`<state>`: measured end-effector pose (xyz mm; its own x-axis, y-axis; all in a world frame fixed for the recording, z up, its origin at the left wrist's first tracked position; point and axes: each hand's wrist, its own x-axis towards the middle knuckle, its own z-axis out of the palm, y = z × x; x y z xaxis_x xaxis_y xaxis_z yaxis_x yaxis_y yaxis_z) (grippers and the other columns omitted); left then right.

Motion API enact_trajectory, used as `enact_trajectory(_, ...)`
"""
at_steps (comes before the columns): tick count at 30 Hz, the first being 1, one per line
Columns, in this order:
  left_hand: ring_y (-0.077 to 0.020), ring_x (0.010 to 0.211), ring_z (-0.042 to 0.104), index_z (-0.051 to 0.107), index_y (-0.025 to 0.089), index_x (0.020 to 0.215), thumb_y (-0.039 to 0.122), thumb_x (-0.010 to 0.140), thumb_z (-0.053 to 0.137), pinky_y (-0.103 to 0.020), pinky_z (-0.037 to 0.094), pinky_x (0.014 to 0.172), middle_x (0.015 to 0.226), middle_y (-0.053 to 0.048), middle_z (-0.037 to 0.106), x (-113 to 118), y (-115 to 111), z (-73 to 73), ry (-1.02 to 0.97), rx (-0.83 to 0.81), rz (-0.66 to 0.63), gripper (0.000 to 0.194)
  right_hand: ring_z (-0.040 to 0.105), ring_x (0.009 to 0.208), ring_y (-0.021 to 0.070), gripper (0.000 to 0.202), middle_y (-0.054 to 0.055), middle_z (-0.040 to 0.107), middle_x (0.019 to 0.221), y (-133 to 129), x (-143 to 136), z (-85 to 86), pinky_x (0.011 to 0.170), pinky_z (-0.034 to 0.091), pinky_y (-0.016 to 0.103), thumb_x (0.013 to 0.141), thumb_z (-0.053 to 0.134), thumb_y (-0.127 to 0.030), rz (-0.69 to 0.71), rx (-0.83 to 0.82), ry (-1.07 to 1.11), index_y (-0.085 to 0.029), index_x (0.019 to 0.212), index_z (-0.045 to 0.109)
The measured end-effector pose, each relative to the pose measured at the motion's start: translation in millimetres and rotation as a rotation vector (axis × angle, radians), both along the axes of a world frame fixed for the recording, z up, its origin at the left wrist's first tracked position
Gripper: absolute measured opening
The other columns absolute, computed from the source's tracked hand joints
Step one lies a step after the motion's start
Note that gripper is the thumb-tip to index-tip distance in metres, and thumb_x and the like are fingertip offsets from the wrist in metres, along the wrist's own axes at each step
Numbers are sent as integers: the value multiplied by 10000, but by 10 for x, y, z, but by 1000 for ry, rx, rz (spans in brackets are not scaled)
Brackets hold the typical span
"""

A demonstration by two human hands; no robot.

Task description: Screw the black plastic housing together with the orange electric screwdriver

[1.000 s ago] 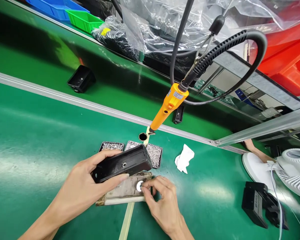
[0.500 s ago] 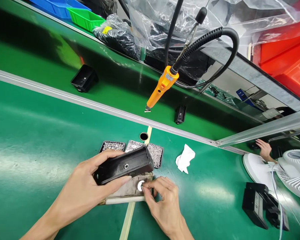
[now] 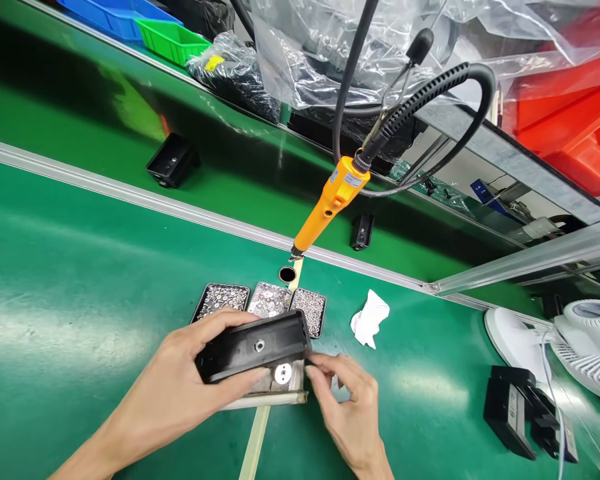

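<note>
My left hand (image 3: pixel 170 387) grips a long black housing (image 3: pixel 275 340) by its left end, its hollow side facing up with a small metal ring inside. Under and in front of the housing lies a worn block (image 3: pixel 295 383) with a white round disc (image 3: pixel 283 374) on it. My right hand (image 3: pixel 350 400) is beside the right end of the block, thumb and index finger close together near the housing's corner; what they hold, if anything, is too small to make out. Behind the housing stand trays of small metal parts (image 3: pixel 269 299).
An orange electric screwdriver (image 3: pixel 330 207) hangs beyond the trays, above a round hole (image 3: pixel 287 274). Black housings (image 3: pixel 173 160) lie on the belt behind the metal rail. White cloth (image 3: pixel 370 319), a white fan (image 3: pixel 590 333) and black parts (image 3: pixel 510 410) are at the right.
My right hand has moved right, off the white disc. The housing in my left hand has shifted slightly right and down. The screwdriver has swung nearer. Another person's hand at the right has left view.
</note>
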<state>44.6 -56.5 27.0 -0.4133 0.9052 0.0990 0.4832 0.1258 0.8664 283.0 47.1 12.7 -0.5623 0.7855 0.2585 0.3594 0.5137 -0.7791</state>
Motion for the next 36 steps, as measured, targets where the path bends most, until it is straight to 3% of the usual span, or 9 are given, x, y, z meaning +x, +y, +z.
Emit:
enact_trajectory(3,-156,1078,675,613,373,1248,413,861,797,-200,541,915,1212,79,675,118,6,-27,23,56,-137,431,668,890,178,294,38,731,1089,48,106,21,802,539,314,1093,490,-380,-17,-1,92,-285,1311,663)
enact_trajectory(5,-160,1138,645,579,362,1289,333,893,772,-231,517,981,1262,59,648,198,8,-74,18,75,-228,441,638,1175,249,499,97,641,1367,56,144,-4,986,542,401,1098,376,-548,81,-6,112,-270,1485,523)
enact_trajectory(7,-177,1167,618,543,342,1333,278,916,753,-294,478,1059,1285,29,631,261,10,-145,39,77,-297,472,570,1315,292,660,116,557,1487,55,160,-63,1096,501,461,1050,389,-669,182,2,92,-264,1571,404)
enact_trajectory(10,-202,1185,593,505,328,1363,250,931,745,-389,403,1151,1289,12,624,315,24,-256,115,80,-346,500,597,1272,271,685,111,600,1424,61,173,-182,1086,514,437,1030,512,-618,262,68,64,-270,1596,347)
enact_trajectory(16,-241,1248,553,472,327,1391,220,941,732,-483,382,1173,1348,-9,605,334,40,-344,210,71,-361,531,580,1266,273,566,140,574,1407,92,235,-354,1053,527,444,1065,526,-482,317,183,6,-240,1565,416)
enact_trajectory(22,-266,1268,568,455,320,1425,263,962,688,-493,461,1112,1388,-29,600,321,1,-422,302,29,-380,522,568,1265,279,571,170,547,1414,100,245,-436,1033,530,454,1080,499,-440,338,240,-31,-204,1587,384)
enact_trajectory(28,-262,1274,605,425,278,1498,393,1040,582,-494,492,1101,1455,-46,584,310,7,-556,484,112,-370,497,569,1270,287,567,177,549,1410,122,253,-465,1027,536,459,1080,500,-429,342,283,-43,-191,1583,392)
enact_trajectory(36,-271,1337,570,391,255,1562,481,1064,504,-468,557,1057,1553,-52,492,296,3,-563,658,16,-412,558,607,1203,284,561,172,581,1371,157,214,-482,998,539,481,1076,501,-460,337,307,-31,-198,1566,422)
